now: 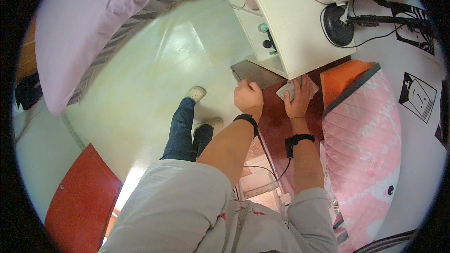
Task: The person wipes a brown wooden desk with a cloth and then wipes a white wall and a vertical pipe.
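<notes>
My right hand [300, 100] lies over a crumpled pale cloth [285, 91], its thumb spread to the left. The cloth rests on a glossy dark red tabletop [276, 119], close to the corner of a cream shelf unit [309, 38]. To the left, my left hand [249, 95] is curled into a fist at the tabletop's left edge. No object shows in that fist. Just beyond it is a flat grey panel [255, 73] below the shelf unit. Both wrists wear black bands, and a thin cable [286, 168] hangs from the right one.
A black lamp base [338, 24] with a cord stands on the shelf unit. Along the right wall are an orange box [346, 77] and a pink quilted cover [365, 140]. A bed with lilac bedding [88, 31] stands at upper left, a red panel [82, 200] at lower left.
</notes>
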Demonstrator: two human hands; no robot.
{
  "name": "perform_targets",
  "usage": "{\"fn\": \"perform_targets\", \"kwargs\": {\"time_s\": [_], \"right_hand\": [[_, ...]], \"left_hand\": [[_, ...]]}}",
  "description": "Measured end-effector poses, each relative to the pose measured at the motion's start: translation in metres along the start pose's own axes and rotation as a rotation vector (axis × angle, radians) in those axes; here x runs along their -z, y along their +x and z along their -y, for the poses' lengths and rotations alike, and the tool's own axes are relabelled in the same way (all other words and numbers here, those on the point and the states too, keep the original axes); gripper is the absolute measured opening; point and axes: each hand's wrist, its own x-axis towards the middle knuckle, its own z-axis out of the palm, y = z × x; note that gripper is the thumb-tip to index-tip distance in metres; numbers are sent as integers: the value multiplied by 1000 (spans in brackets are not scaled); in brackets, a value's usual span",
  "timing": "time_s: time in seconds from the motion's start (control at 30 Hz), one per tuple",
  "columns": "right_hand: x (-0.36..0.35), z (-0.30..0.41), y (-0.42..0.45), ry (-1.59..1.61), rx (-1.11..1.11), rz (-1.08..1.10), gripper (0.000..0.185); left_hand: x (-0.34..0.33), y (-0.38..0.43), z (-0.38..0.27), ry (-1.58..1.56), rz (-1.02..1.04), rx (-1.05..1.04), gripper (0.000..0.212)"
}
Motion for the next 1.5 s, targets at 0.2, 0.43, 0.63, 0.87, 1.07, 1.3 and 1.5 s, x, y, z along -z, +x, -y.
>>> {"fn": "perform_targets", "kwargs": {"time_s": [0.2,0.43,0.63,0.87,1.07,1.3,1.5], "right_hand": [[3,-4,-1,19,-15,-3,58],[4,-3,-1,39,-48,-22,54],[-1,-3,-3,82,-56,-142,60],[-7,-14,-17,42,-208,-274,62],[4,10,-146,66,-366,-200,66],[8,-27,-401,-198,-1018,-378,69],[2,-67,-465,-418,-1801,-390,76]], "left_hand": [[-4,-1,-1,26,24,-49,24],[-5,-4,2,58,37,-21,28],[-6,-1,5,98,1,-26,33],[4,-8,-15,117,41,8,40],[-2,5,8,208,92,-167,43],[-3,2,-1,99,84,-26,45],[-3,7,9,249,212,-234,48]]}}
